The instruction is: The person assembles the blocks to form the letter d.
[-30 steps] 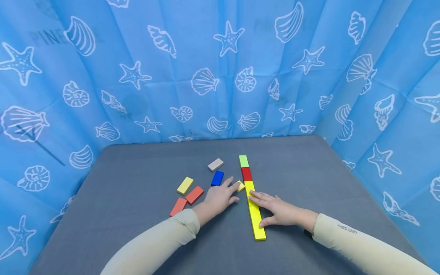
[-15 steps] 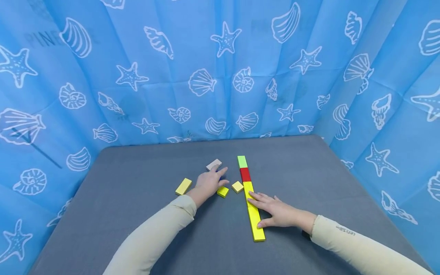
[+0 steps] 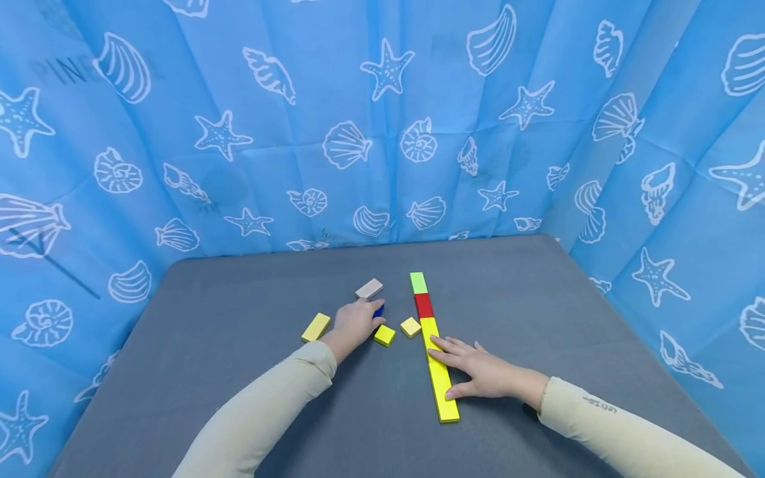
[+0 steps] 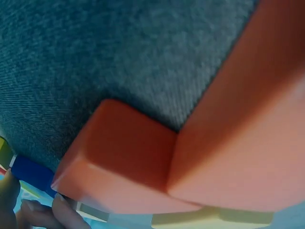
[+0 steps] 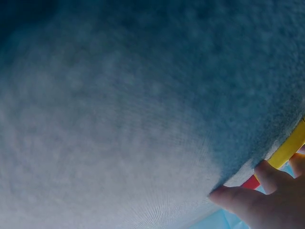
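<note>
My left hand (image 3: 354, 325) pinches a blue block (image 3: 379, 311) between thumb and fingers, covering most of it in the head view. In the left wrist view, this blue block (image 4: 32, 172) shows between the thumb and fingertips. On the right, my right hand (image 3: 487, 370) lies with spread fingers along a straight row of blocks. That row runs from a light green block (image 3: 417, 282) through a red block (image 3: 424, 305) to long yellow blocks (image 3: 441, 385) nearest me. Its fingertips rest on the yellow part.
A small bright yellow block (image 3: 385, 334) and a pale yellow block (image 3: 410, 326) lie between the hands. Beyond the left hand is a beige block (image 3: 369, 288); left of it, another pale yellow block (image 3: 315, 326). Orange blocks (image 4: 119, 152) sit under the left wrist.
My left hand has moved left and away from beside the row to the blue block, uncovering the small bright yellow block. The right hand stays on the row.
</note>
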A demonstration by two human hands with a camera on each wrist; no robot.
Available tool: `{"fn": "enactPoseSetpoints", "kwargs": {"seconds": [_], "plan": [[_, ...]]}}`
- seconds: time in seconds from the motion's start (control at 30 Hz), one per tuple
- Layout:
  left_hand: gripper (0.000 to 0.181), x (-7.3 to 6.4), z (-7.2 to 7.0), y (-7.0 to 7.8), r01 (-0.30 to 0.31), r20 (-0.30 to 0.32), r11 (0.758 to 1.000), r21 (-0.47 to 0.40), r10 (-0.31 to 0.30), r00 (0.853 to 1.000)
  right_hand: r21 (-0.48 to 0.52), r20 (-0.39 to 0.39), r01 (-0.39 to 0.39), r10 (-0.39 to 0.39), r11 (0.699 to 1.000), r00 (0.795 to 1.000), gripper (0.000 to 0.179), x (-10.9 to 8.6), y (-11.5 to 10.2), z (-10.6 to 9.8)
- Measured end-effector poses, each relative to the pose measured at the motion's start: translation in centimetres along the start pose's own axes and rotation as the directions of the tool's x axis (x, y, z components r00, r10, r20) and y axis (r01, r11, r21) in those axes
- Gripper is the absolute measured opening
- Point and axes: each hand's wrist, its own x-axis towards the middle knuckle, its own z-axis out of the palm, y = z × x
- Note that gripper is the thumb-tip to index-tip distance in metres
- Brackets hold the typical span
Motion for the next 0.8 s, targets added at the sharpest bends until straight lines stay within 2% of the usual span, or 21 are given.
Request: {"fn": "enactPoseSetpoints", "kwargs": {"seconds": [0.13,0.2,0.3,0.4,0.5,0.63,0.8], "plan": [[0.047,0.0,0.0,0.3,0.0,-0.016,1.0,0.016,0.0,1.0,-0.002,-0.001,0.008,-0.008,1.0,1.0,0.081,0.0,0.0,0.0],[0.047,-0.1,-0.1,0.6,-0.028,-0.031,1.0,0.011,0.029,0.999,0.0,-0.002,0.014,-0.014,1.0,1.0,0.081,0.0,0.0,0.0],[0.049,-0.3,0.1,1.4,-0.117,-0.029,0.993,0.02,0.117,0.993,0.005,-0.003,0.019,-0.019,1.0,1.0,0.08,0.0,0.0,0.0],[0.05,-0.5,0.5,2.1,-0.219,-0.005,0.975,0.037,0.22,0.976,0.007,-0.003,0.019,-0.019,1.0,1.0,0.08,0.0,0.1,0.0],[0.049,-0.6,1.0,2.6,-0.284,0.004,0.957,0.055,0.284,0.959,0.008,-0.001,0.018,-0.018,1.0,1.0,0.081,0.0,0.1,0.1],[0.047,-0.6,1.5,2.8,-0.323,-0.003,0.941,0.099,0.325,0.946,0.01,0.0,0.021,-0.021,1.0,1.0,0.081,0.0,0.1,0.1],[0.043,-1.1,1.6,2.2,-0.344,-0.003,0.932,0.114,0.347,0.938,0.01,0.001,0.019,-0.019,1.0,1.0,0.081,0.0,0.1,0.1]]}}
